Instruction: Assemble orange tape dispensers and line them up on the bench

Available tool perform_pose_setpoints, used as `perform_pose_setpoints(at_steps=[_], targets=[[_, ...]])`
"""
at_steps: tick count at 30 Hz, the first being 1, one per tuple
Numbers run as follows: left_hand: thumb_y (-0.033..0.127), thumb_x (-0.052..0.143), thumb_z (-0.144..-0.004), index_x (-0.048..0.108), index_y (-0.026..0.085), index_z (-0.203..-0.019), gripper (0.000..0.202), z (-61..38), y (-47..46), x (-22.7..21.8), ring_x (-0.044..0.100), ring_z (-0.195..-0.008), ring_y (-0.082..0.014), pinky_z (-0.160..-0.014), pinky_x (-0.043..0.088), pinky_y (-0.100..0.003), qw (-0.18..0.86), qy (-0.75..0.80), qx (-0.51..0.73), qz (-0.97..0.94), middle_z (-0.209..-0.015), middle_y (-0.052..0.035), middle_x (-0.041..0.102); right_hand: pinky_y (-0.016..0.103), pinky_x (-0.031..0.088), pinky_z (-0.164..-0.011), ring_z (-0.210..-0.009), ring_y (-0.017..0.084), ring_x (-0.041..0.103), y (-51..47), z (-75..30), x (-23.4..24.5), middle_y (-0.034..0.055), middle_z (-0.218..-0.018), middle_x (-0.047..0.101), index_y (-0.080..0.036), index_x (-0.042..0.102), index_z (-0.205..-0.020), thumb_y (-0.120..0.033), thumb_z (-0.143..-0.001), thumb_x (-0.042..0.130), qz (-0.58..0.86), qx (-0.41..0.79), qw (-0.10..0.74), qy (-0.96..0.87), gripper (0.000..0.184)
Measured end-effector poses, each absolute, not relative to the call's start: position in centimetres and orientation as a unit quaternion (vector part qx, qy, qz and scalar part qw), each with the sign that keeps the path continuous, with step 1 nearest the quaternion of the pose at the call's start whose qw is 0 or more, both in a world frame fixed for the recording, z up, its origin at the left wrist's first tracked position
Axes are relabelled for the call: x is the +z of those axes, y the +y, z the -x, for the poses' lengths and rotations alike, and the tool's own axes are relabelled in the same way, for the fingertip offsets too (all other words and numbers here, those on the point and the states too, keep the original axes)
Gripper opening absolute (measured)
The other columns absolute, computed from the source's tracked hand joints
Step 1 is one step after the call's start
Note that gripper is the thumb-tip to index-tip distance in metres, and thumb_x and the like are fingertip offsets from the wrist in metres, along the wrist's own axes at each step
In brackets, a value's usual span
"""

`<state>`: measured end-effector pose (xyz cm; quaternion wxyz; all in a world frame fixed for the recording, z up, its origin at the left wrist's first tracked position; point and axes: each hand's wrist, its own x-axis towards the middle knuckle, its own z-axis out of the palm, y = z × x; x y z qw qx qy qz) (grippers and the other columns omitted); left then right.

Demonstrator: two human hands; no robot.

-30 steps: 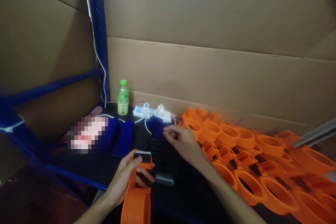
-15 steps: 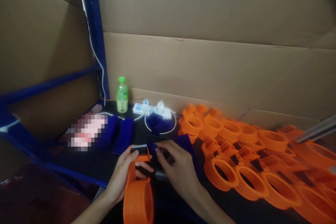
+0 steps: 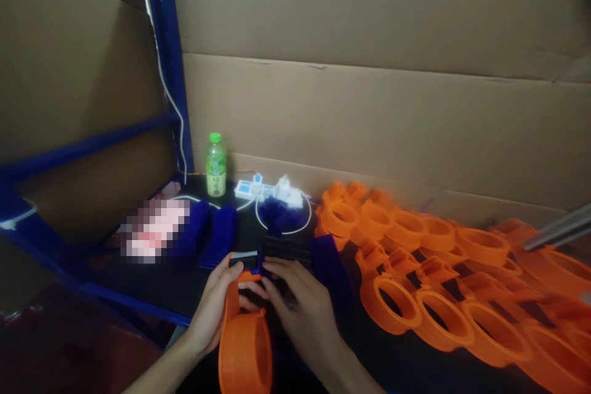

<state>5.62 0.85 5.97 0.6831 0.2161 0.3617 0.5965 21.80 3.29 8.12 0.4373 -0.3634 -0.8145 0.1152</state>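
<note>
My left hand (image 3: 213, 298) is closed around the upper part of an orange plastic tape dispenser (image 3: 244, 348), its thumb on the black roller (image 3: 244, 263). The dispenser's large ring hangs downward, and a toothed metal blade (image 3: 244, 255) runs along the top of its head. With thumb and fingers, my right hand (image 3: 305, 301) grips a small dark blue plastic part (image 3: 261, 260) against the right side of the head. My fingers cover some of that part, so whether it is seated cannot be made out.
Many orange dispensers (image 3: 441, 323) lie in rows on the right. Dark blue pieces (image 3: 219, 237) lie to the left, others (image 3: 279, 214) beside the cable. Black rollers (image 3: 289, 250) lie beyond my right hand. A green-capped bottle (image 3: 216, 166) and a power strip (image 3: 249, 189) stand near the cardboard wall (image 3: 369, 117).
My right hand has moved slightly left and brought the blue part up against the dispenser's head. The black rollers behind that hand now show. My left hand keeps its hold.
</note>
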Motion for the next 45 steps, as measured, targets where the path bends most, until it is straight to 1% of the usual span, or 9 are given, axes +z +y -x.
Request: perform_pose_setpoints(at_steps=[7,13,17,22,29,33,37,40,45], targets=[[0.037,0.064,-0.086,0.047,0.02,-0.117,0.039,-5.6,1.0,5.7,0.072,-0.052,-0.0218,-0.053,0.057,-0.031,0.684,0.365,0.591,-0.221,-0.07,-0.0059,0.077,0.035,0.055,-0.091,-0.097,0.019,0.068,3.0,-22.0,7.9,0.005,-0.108,0.071,-0.023,0.067,-0.108,-0.018,-0.091,0.06,0.353,0.108,0.45,-0.813,0.019],[0.034,0.064,-0.087,0.047,0.02,-0.116,0.036,-5.8,0.7,6.5,0.072,-0.051,-0.0192,-0.052,0.055,-0.028,0.682,0.361,0.594,-0.227,-0.074,-0.0059,0.078,0.031,0.057,-0.086,-0.096,0.017,0.068,2.8,-22.1,8.1,0.0045,-0.107,0.072,-0.021,0.066,-0.109,-0.016,-0.09,0.062,0.335,0.109,0.452,-0.82,0.021],[0.036,0.064,-0.086,0.051,0.019,-0.112,0.034,-5.9,0.4,7.1,0.072,-0.052,-0.0201,-0.05,0.054,-0.026,0.692,0.36,0.581,-0.232,-0.069,-0.0051,0.076,0.032,0.057,-0.088,-0.097,0.017,0.068,3.0,-22.2,8.0,0.005,-0.107,0.071,-0.021,0.066,-0.111,-0.014,-0.09,0.061,0.319,0.11,0.454,-0.825,0.023],[0.036,0.061,-0.088,0.051,0.018,-0.115,0.034,-5.9,0.2,7.4,0.072,-0.052,-0.0208,-0.051,0.053,-0.025,0.696,0.364,0.572,-0.238,-0.06,-0.0029,0.074,0.033,0.058,-0.088,-0.097,0.018,0.069,3.2,-22.3,8.0,0.006,-0.106,0.072,-0.021,0.067,-0.11,-0.014,-0.088,0.063,0.301,0.119,0.468,-0.822,0.023],[0.04,0.058,-0.089,0.049,0.019,-0.11,0.031,-5.9,0.2,7.0,0.07,-0.048,-0.0203,-0.046,0.048,-0.023,0.716,0.346,0.56,-0.23,-0.061,-0.0043,0.074,0.033,0.061,-0.08,-0.092,0.02,0.071,3.2,-22.1,8.2,0.007,-0.101,0.074,-0.022,0.073,-0.101,-0.012,-0.088,0.063,0.284,0.134,0.492,-0.812,0.019],[0.038,0.055,-0.092,0.046,0.021,-0.114,0.03,-5.9,0.2,6.9,0.07,-0.05,-0.0206,-0.048,0.048,-0.024,0.72,0.355,0.55,-0.231,-0.063,-0.0039,0.074,0.032,0.061,-0.08,-0.091,0.019,0.07,3.1,-22.2,8.0,0.0067,-0.101,0.074,-0.022,0.073,-0.102,-0.011,-0.088,0.062,0.284,0.129,0.494,-0.811,0.021],[0.036,0.054,-0.093,0.045,0.021,-0.109,0.024,-5.9,0.2,7.2,0.07,-0.05,-0.0191,-0.048,0.048,-0.022,0.722,0.35,0.551,-0.228,-0.063,-0.0033,0.074,0.031,0.061,-0.078,-0.089,0.018,0.07,3.0,-22.2,7.6,0.0078,-0.102,0.073,-0.021,0.072,-0.106,-0.01,-0.089,0.062,0.28,0.101,0.496,-0.816,0.023],[0.037,0.056,-0.091,0.046,0.022,-0.109,0.025,-5.9,0.1,7.2,0.069,-0.048,-0.018,-0.046,0.048,-0.021,0.728,0.343,0.551,-0.218,-0.063,-0.0031,0.074,0.031,0.062,-0.076,-0.089,0.019,0.071,2.9,-22.2,7.2,0.0079,-0.102,0.073,-0.022,0.071,-0.112,-0.011,-0.09,0.059,0.281,0.076,0.492,-0.82,0.027],[0.038,0.058,-0.09,0.045,0.023,-0.109,0.027,-5.9,0.1,7.0,0.07,-0.049,-0.0206,-0.046,0.049,-0.023,0.729,0.346,0.552,-0.208,-0.059,-0.002,0.072,0.032,0.062,-0.08,-0.094,0.02,0.07,2.7,-22.2,6.4,0.0083,-0.107,0.072,-0.023,0.069,-0.117,-0.009,-0.09,0.059,0.288,0.07,0.48,-0.826,0.032]])
